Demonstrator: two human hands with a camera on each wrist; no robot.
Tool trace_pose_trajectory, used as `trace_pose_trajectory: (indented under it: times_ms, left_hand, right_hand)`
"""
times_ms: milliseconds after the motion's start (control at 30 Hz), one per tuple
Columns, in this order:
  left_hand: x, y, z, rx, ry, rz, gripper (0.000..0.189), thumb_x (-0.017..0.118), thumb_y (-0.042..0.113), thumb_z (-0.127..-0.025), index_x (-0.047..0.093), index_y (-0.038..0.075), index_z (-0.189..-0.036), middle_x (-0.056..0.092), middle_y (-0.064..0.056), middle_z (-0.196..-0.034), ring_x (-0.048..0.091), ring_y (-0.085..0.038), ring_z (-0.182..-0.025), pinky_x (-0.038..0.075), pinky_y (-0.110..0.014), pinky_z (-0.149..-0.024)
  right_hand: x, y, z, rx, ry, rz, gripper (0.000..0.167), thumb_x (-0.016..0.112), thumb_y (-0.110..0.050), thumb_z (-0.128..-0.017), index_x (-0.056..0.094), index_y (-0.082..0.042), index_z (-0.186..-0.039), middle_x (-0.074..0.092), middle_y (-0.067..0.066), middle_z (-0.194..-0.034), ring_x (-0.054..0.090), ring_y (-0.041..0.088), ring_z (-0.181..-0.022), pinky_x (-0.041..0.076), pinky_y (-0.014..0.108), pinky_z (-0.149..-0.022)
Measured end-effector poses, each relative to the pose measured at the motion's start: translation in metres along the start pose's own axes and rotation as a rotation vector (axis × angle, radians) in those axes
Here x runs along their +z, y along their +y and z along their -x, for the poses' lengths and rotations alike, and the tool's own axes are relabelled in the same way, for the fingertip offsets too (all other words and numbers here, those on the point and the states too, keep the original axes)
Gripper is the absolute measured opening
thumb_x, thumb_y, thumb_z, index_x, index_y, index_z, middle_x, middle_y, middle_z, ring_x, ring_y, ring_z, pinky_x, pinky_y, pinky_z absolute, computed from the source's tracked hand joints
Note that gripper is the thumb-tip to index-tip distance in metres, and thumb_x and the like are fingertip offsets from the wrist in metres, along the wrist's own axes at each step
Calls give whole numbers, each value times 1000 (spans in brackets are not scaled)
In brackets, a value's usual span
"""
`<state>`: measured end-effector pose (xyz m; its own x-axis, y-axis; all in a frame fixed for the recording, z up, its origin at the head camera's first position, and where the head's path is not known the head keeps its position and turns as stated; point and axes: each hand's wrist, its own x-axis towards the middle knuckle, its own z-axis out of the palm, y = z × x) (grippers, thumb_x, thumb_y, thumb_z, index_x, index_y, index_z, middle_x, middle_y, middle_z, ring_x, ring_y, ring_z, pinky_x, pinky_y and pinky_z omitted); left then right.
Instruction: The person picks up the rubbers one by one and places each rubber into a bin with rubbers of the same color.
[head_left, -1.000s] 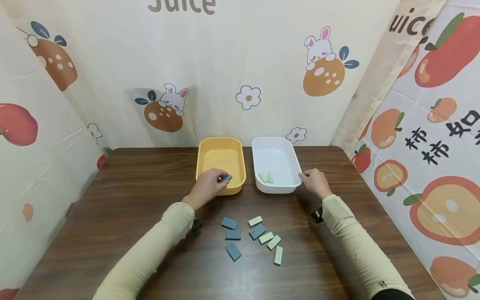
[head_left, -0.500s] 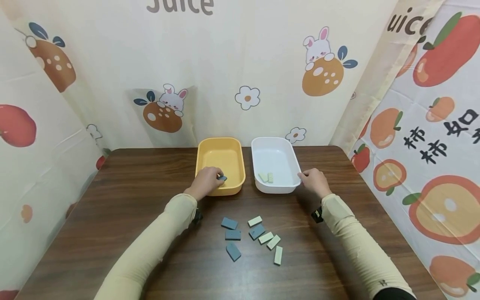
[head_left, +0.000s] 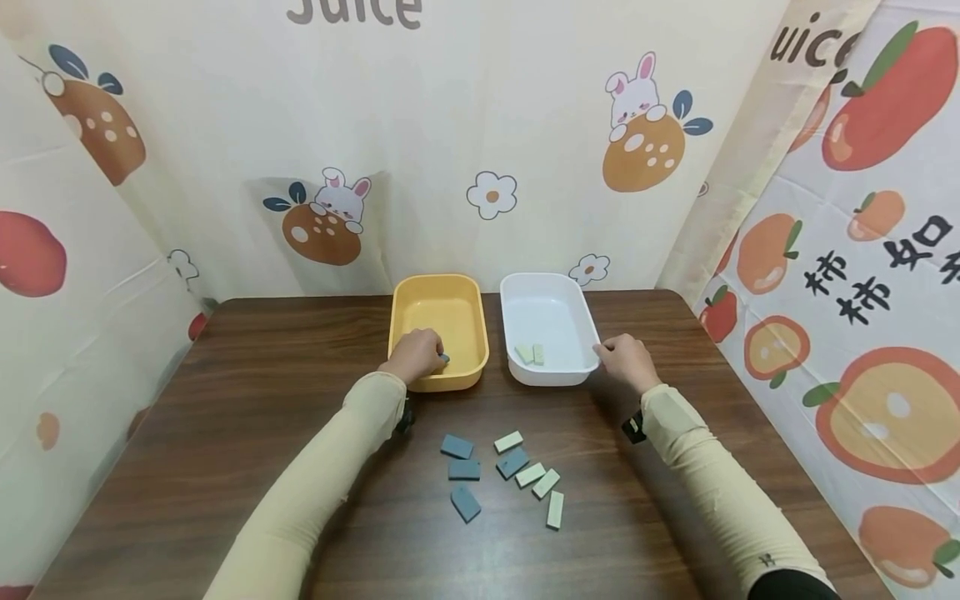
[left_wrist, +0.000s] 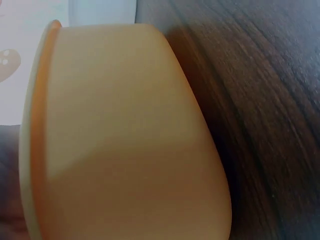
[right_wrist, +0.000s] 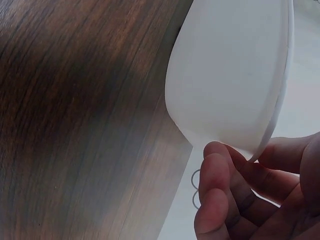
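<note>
My left hand [head_left: 417, 355] reaches over the near left side of the yellow tray [head_left: 470, 321], fingers down inside it. A small end of a blue-grey block [head_left: 445, 358] shows at its fingertips; the rest is hidden by the hand. In the left wrist view the tray's outer wall [left_wrist: 120, 100] fills most of the frame and covers the fingers. My right hand [head_left: 628, 362] pinches the rim of the white tray [head_left: 551, 312] at its near right corner, thumb and fingers on either side of the rim [right_wrist: 260, 150]. Two pale green blocks [head_left: 530, 354] lie in the white tray.
On the dark wooden table [head_left: 300, 333], in front of the trays, lie several blue-grey blocks [head_left: 464, 470] and several pale green blocks [head_left: 554, 510]. A printed curtain [head_left: 450, 125] hangs right behind the trays, and more printed cloth [head_left: 862, 333] hangs at the right.
My left hand has moved slightly left and lower into the yellow tray with the blue-grey block, which shows less now. The right hand keeps its pinch on the white tray.
</note>
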<state>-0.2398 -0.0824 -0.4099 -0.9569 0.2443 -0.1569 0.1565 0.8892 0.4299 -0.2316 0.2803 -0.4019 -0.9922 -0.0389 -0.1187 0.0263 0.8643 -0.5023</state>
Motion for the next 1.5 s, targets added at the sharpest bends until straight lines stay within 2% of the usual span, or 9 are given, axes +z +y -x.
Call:
trace_pose_trajectory:
  times_ms: [300, 600, 767, 967, 1100, 1200, 1300, 1433, 1500]
  left_hand:
    - [4, 1, -6, -11, 41, -56, 42, 63, 13, -91, 43, 12, -55, 34, 3, -49, 33, -14, -48, 33, -26, -50]
    - [9, 2, -10, -43, 115, -117, 17, 57, 4, -90, 61, 3, -73, 58, -7, -66, 49, -20, -58, 41, -30, -53]
    - [9, 0, -10, -90, 107, -85, 18, 54, 1, -88, 59, 4, -71, 58, -9, -66, 48, -21, -55, 38, -28, -47]
    - [9, -3, -9, -22, 169, -108, 33, 55, 2, -88, 46, 10, -58, 44, -2, -56, 41, -17, -52, 36, -27, -48]
    - [7, -5, -7, 31, 203, -97, 41, 58, 2, -86, 33, 14, -55, 28, 3, -54, 27, -13, -50, 26, -25, -47]
    - [6, -6, -3, 45, 221, -59, 32, 56, -1, -84, 40, 10, -59, 30, 1, -58, 25, -14, -54, 23, -27, -50]
    - [5, -5, 0, 58, 252, -67, 12, 56, -1, -83, 64, 2, -75, 59, -6, -70, 52, -18, -62, 43, -30, -56]
    - [2, -5, 4, 59, 258, -71, 25, 57, 3, -86, 72, -1, -106, 72, -16, -108, 68, -32, -97, 55, -44, -85]
    - [0, -5, 6, 51, 247, -55, 27, 56, 5, -88, 71, 0, -110, 72, -16, -112, 68, -32, -99, 54, -45, -87]
  right_hand:
    - [2, -1, 0, 17, 0, -4, 41, 47, -25, -101, 69, 2, -81, 57, 2, -60, 48, 17, -58, 37, 28, -54]
    - [2, 0, -2, 10, -6, 6, 42, 46, -26, -101, 69, 4, -83, 58, 3, -60, 49, 17, -58, 37, 28, -55]
    - [2, 0, -3, 20, -16, -5, 42, 46, -26, -102, 69, 5, -85, 57, 2, -60, 48, 17, -59, 36, 28, -55]
    - [1, -1, -2, 18, -14, -16, 40, 46, -25, -102, 70, 3, -86, 61, 5, -64, 50, 17, -61, 38, 28, -55]
    - [2, 0, -1, 9, -6, -20, 40, 46, -25, -101, 70, 3, -86, 62, 6, -65, 51, 17, -60, 38, 28, -55]
    - [2, 0, -1, 10, -1, -23, 40, 47, -25, -101, 70, 2, -84, 63, 6, -65, 51, 17, -60, 38, 28, -55]
    - [3, 1, 0, 12, 2, -27, 40, 47, -25, -101, 71, 1, -84, 64, 7, -66, 52, 17, -61, 39, 28, -55]
    - [3, 2, -1, 14, 1, -27, 40, 46, -26, -101, 71, 0, -84, 63, 6, -66, 52, 17, -61, 39, 28, -55]
    - [3, 2, -1, 12, 0, -28, 40, 46, -26, -101, 70, 0, -83, 63, 6, -66, 52, 17, -60, 39, 28, -55]
